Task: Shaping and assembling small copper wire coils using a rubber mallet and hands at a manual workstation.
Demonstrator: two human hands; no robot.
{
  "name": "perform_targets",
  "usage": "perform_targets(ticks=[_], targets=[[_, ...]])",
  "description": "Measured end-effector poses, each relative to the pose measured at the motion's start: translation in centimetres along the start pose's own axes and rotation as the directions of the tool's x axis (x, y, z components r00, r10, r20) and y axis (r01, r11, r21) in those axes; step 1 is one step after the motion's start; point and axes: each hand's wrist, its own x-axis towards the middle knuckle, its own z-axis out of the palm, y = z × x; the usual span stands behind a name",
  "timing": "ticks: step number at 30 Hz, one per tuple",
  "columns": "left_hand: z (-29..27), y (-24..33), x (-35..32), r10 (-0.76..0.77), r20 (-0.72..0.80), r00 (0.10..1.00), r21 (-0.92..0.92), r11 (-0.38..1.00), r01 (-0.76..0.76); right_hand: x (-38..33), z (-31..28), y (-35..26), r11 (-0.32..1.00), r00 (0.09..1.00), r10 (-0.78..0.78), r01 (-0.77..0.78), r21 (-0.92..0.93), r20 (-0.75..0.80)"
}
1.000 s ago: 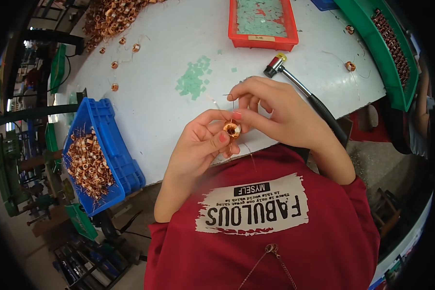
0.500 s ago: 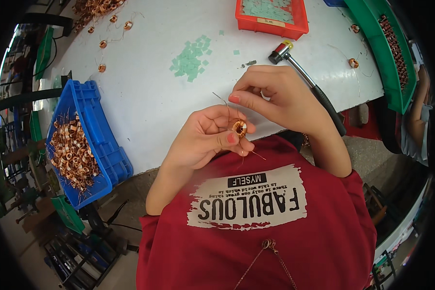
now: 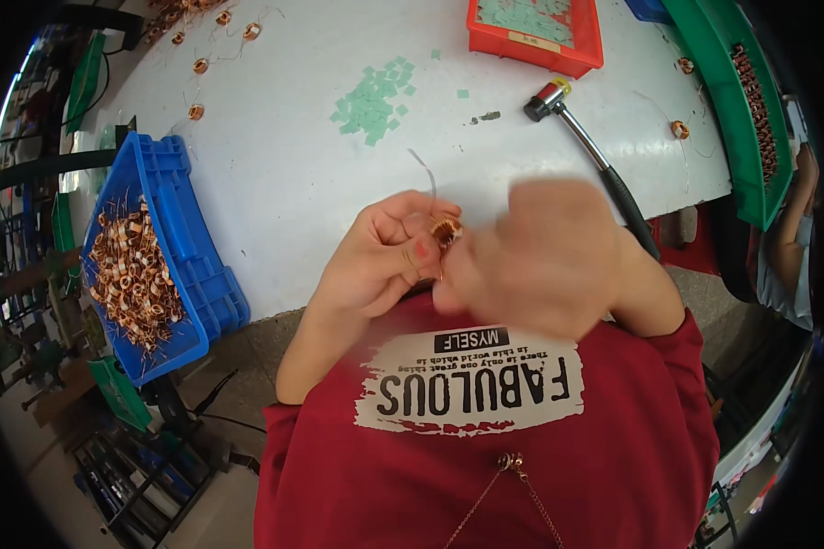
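Observation:
Between the thumb and fingers of my left hand (image 3: 375, 256) is a small copper-wound toroidal coil (image 3: 445, 231). A thin wire lead (image 3: 423, 167) sticks up from it, away from my body. Close against the coil's right side is my right hand (image 3: 545, 261), smeared by motion. Its fingers cannot be made out, nor whether they pinch a lead. Both hands are just above the table's near edge, in front of my red shirt.
At left, a blue crate (image 3: 188, 247) holds many similar coils. Thin green squares (image 3: 374, 99) lie piled mid-table, near a red tray (image 3: 531, 46) of more squares. A hammer (image 3: 581, 133) lies to the right, beside a long green bin (image 3: 751, 151). Loose coils (image 3: 680, 129) are scattered about.
My right hand has come down from above the coil to its right side, blurred. My left hand keeps the coil, which has turned a little. The whole view has shifted slightly.

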Motion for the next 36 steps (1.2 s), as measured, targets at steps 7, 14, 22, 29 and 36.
perform_targets(ticks=[7, 14, 22, 29, 36], targets=[[-1.1, -0.7, -0.5, -0.042, 0.154, 0.987, 0.129, 0.991, 0.022, -1.8, 3.1, 2.1, 0.358, 0.643, 0.7, -0.691, 0.628, 0.309], [-1.5, -1.0, -0.5, -0.065, 0.11, 0.992, 0.075, 0.996, 0.056, -3.5, 4.4, 1.6, -0.093, 0.385, 0.737, -0.756, 0.648, 0.556], [-0.9, -0.3, -0.5, 0.122, 0.072, 0.99, -0.081, 0.99, -0.116, -5.7, 1.9, 0.0, 0.149, 0.638, 0.728, -0.502, 0.852, 0.249], [-0.4, -0.1, -0.5, 0.148, 0.101, 0.984, -0.116, 0.984, -0.136, -5.2, 1.9, -0.1, 0.446, 0.849, 0.437, -0.491, 0.748, 0.297], [-0.4, 0.2, -0.6, 0.423, -0.008, 0.906, 0.452, 0.81, -0.374, -4.0, 1.5, -0.9, 0.657, 0.903, 0.421, -0.372, 0.656, 0.09]])
